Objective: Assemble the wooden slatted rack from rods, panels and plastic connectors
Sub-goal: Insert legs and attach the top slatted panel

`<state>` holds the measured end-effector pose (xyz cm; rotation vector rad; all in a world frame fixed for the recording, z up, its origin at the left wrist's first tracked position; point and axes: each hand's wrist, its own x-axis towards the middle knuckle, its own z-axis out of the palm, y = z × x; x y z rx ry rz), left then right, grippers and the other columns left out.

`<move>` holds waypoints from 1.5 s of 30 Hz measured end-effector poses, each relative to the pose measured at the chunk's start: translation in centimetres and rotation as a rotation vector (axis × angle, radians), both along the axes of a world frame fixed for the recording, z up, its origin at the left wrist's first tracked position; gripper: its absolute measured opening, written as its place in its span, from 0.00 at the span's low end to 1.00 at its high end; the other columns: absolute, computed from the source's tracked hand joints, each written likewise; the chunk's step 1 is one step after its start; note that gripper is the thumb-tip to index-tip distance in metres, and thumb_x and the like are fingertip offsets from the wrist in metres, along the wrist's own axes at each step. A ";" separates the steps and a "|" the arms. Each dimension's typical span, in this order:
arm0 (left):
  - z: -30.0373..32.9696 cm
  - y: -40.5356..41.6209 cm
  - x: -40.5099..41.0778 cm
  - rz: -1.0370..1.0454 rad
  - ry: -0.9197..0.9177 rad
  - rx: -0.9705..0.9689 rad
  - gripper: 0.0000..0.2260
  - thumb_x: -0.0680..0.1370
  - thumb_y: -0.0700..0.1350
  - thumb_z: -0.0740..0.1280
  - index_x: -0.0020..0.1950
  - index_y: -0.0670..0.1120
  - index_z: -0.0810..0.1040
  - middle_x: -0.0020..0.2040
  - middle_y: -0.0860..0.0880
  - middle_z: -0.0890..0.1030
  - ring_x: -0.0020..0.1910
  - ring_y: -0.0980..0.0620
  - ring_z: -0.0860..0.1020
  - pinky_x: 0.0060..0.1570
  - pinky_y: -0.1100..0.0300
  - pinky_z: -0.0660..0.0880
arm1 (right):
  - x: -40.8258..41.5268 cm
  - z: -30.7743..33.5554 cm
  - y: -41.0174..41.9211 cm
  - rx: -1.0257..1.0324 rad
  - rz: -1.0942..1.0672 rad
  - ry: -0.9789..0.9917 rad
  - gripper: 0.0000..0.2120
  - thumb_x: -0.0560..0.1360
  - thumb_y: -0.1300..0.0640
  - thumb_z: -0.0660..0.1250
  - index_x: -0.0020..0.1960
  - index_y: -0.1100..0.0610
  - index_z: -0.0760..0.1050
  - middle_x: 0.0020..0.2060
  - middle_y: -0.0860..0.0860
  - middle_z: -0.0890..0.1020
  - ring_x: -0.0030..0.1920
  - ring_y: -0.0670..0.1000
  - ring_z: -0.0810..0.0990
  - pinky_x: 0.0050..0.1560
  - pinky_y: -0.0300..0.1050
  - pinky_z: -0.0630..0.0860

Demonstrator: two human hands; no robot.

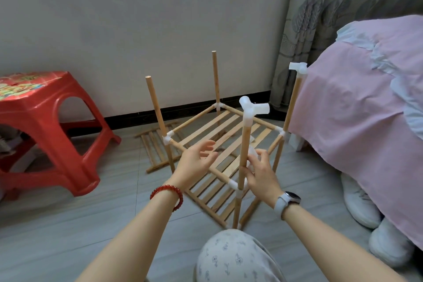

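Rack [219, 144], half built on the floor beside the bed [357, 110], is being capped with connectors: one is gripped in the right hand [261, 174] against the near rod [243, 155], the left hand [194, 160] relaxed, two far rods judged uncapped.

Four upright wooden rods [244, 151] rise from the rack's corners. Two of them carry white plastic connectors [251, 105] on top, and two stand bare. Two slatted panels are fitted in the frame [219, 130], and one loose slatted panel [155, 146] lies on the floor beside the rack's left edge. One red plastic stool [43, 126] stands nearby.
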<state>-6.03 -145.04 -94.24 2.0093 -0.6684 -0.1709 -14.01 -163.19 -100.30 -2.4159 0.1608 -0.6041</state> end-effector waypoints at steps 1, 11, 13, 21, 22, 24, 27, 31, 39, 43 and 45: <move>-0.3 0.1 0.0 0.016 0.020 -0.006 0.15 0.78 0.45 0.65 0.64 0.47 0.73 0.57 0.49 0.78 0.51 0.59 0.77 0.44 0.71 0.75 | -0.2 0.0 -0.9 -0.003 -0.038 -0.002 0.08 0.76 0.58 0.65 0.55 0.55 0.72 0.56 0.49 0.63 0.40 0.41 0.69 0.41 0.36 0.70; -1.7 -1.9 0.8 0.177 0.007 0.019 0.12 0.79 0.40 0.62 0.62 0.43 0.73 0.52 0.49 0.78 0.47 0.58 0.77 0.39 0.73 0.72 | -1.4 2.0 -10.1 0.218 -0.687 0.068 0.12 0.77 0.63 0.60 0.60 0.61 0.71 0.62 0.61 0.63 0.45 0.61 0.73 0.49 0.48 0.71; -1.3 -2.3 1.4 0.228 -0.017 0.020 0.10 0.79 0.40 0.62 0.60 0.43 0.73 0.53 0.47 0.77 0.47 0.56 0.77 0.41 0.71 0.72 | -1.7 1.7 -10.0 0.325 -0.803 0.033 0.17 0.77 0.65 0.59 0.65 0.61 0.68 0.63 0.64 0.63 0.49 0.63 0.72 0.48 0.47 0.69; 0.8 -3.0 5.0 0.699 -0.060 -0.171 0.23 0.74 0.42 0.68 0.65 0.41 0.62 0.65 0.41 0.63 0.60 0.45 0.67 0.56 0.55 0.67 | -0.3 -0.2 -6.9 0.479 -0.582 0.149 0.15 0.78 0.62 0.57 0.64 0.56 0.68 0.63 0.59 0.63 0.52 0.58 0.74 0.52 0.50 0.75; 1.0 -3.0 5.8 0.636 -0.025 -0.168 0.27 0.75 0.43 0.68 0.70 0.42 0.59 0.69 0.41 0.60 0.66 0.45 0.64 0.63 0.52 0.65 | 0.2 -0.1 -6.7 0.470 -0.529 0.174 0.14 0.79 0.61 0.57 0.64 0.55 0.68 0.62 0.57 0.65 0.52 0.56 0.74 0.49 0.48 0.75; 1.1 -3.1 7.3 0.430 0.070 -0.141 0.26 0.79 0.45 0.62 0.74 0.45 0.56 0.72 0.44 0.62 0.69 0.47 0.64 0.67 0.48 0.64 | 1.2 0.2 -6.1 0.499 -0.395 0.209 0.14 0.79 0.56 0.57 0.64 0.53 0.68 0.58 0.55 0.70 0.49 0.52 0.74 0.41 0.42 0.72; 0.6 -3.1 8.6 0.293 0.095 -0.129 0.16 0.82 0.46 0.54 0.70 0.46 0.64 0.58 0.48 0.74 0.56 0.51 0.72 0.52 0.60 0.71 | 2.4 0.9 -5.3 0.574 -0.204 0.201 0.12 0.79 0.54 0.59 0.61 0.51 0.69 0.50 0.50 0.75 0.46 0.48 0.75 0.38 0.39 0.71; 0.1 -2.4 7.8 0.193 0.047 -0.146 0.06 0.82 0.46 0.55 0.57 0.50 0.68 0.48 0.51 0.75 0.50 0.52 0.76 0.44 0.63 0.70 | 3.1 2.4 -4.0 0.644 -0.071 0.168 0.09 0.78 0.55 0.61 0.57 0.47 0.69 0.42 0.50 0.75 0.38 0.47 0.76 0.34 0.37 0.74; -0.2 0.7 1.7 0.145 -0.062 -0.160 0.08 0.81 0.41 0.57 0.45 0.54 0.67 0.41 0.47 0.76 0.43 0.48 0.78 0.36 0.69 0.73 | 2.4 6.5 -1.4 0.644 0.183 0.050 0.09 0.76 0.62 0.63 0.50 0.48 0.70 0.35 0.52 0.74 0.29 0.40 0.75 0.31 0.33 0.72; 0.1 2.8 -0.4 0.105 -0.060 -0.117 0.08 0.81 0.40 0.58 0.45 0.53 0.67 0.42 0.47 0.76 0.44 0.51 0.78 0.38 0.68 0.74 | 2.2 7.9 0.8 0.651 0.323 0.107 0.12 0.76 0.64 0.64 0.53 0.49 0.70 0.35 0.51 0.74 0.31 0.43 0.73 0.32 0.35 0.71; 0.3 3.2 -1.1 0.070 -0.067 -0.065 0.07 0.80 0.42 0.58 0.46 0.54 0.67 0.43 0.46 0.77 0.44 0.50 0.78 0.42 0.63 0.76 | 2.3 8.6 1.8 0.669 0.375 0.124 0.12 0.75 0.64 0.65 0.53 0.50 0.70 0.34 0.49 0.75 0.30 0.43 0.72 0.31 0.36 0.70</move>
